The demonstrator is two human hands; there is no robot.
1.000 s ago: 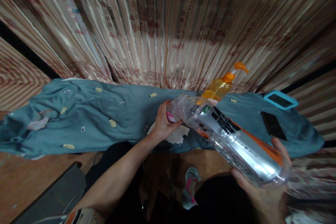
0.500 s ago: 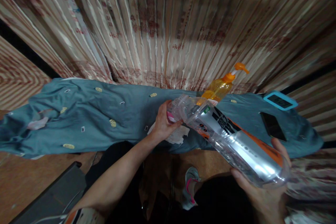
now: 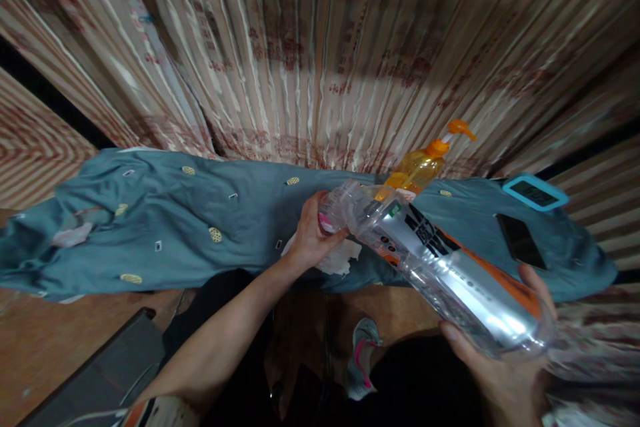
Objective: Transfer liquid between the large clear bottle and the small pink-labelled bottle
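My right hand is wrapped round the base of a large clear plastic bottle with a silver, black and orange label. The bottle slants up to the left above the cloth. My left hand is closed on a small clear plastic container with a pink patch, which meets the bottle's narrow end. Whether the two are joined, I cannot tell. Crumpled white tissue lies beneath my left hand. Behind the bottle stands an orange pump bottle, partly hidden by it.
A teal patterned cloth covers the long surface. On its right are a blue-framed digital clock and a dark phone. More tissue lies at the left. Pleated curtains hang behind, and a grey box-like object is at lower left.
Almost nothing differs. Both hands keep their grips, and the large bottle stays at nearly the same slant.
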